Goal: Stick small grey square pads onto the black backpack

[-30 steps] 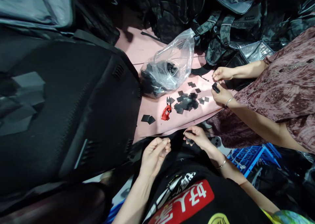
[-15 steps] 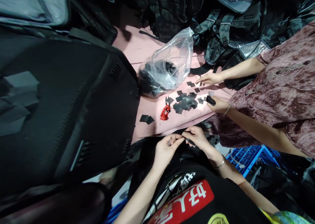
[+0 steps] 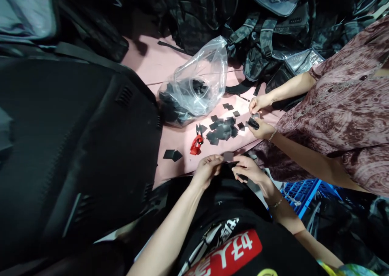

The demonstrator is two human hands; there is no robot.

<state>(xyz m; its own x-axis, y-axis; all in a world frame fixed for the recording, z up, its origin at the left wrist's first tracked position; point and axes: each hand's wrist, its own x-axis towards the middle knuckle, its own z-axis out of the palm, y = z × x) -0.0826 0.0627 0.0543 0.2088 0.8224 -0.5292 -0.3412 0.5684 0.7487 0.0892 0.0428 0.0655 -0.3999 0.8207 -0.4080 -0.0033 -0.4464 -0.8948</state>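
My left hand point(image 3: 207, 170) is closed in a pinch on the left edge of a small dark grey square piece point(image 3: 228, 157). The fingertips of my right hand point(image 3: 251, 170) are at the square's right side. Dark pieces point(image 3: 242, 177) are tucked in the curled fingers of that same hand. Both hands are just off the near edge of the pink-covered table point(image 3: 179, 173). Ahead of them lies a loose pile of black squares point(image 3: 223, 131). Left of the pile are small snips with red wrapping point(image 3: 197, 143), and two dark squares point(image 3: 172, 155) lie farther left.
A clear plastic bag point(image 3: 209, 71) of black pieces stands behind the pile. On the right, a co-worker's hands point(image 3: 261, 128) hold small pieces. A large black padded case point(image 3: 100, 126) fills the left side. Camouflage backpacks point(image 3: 258, 37) crowd the back; a blue crate point(image 3: 304, 193) is low right.
My hands have drawn slightly apart, and a grey square now shows between them. The co-worker's farther hand has moved from the loose squares toward the other hand. The view has shifted slightly.
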